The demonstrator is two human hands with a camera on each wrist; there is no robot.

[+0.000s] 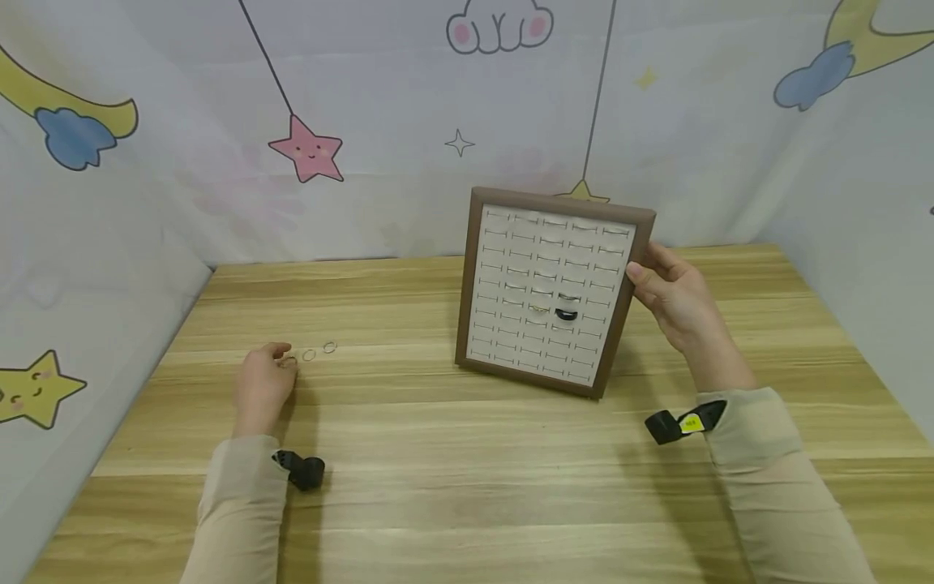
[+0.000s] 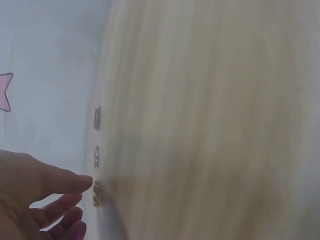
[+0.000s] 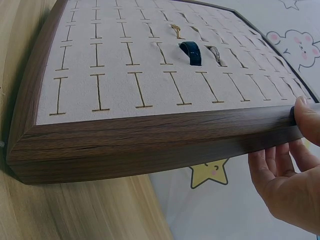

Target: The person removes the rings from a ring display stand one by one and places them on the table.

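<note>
A wood-framed ring tray (image 1: 474, 276) with a pale slotted pad stands tilted up on its lower edge on the table. My right hand (image 1: 642, 272) grips its right side, thumb (image 3: 306, 116) on the frame's front and fingers (image 3: 272, 167) behind it. A black ring (image 1: 565, 315), a gold ring (image 1: 538, 308) and a silver ring (image 3: 214, 52) sit in slots near the middle. My left hand (image 1: 280, 357) rests on the table at the left, one fingertip (image 2: 86, 183) at the nearest of three loose rings (image 1: 309, 354) lying in a row. The left wrist view is blurred.
The wooden table (image 1: 467, 487) is enclosed by white cartoon-print cloth walls (image 1: 365, 122) at the back and both sides. Bare tabletop lies between my hands and in front of the tray.
</note>
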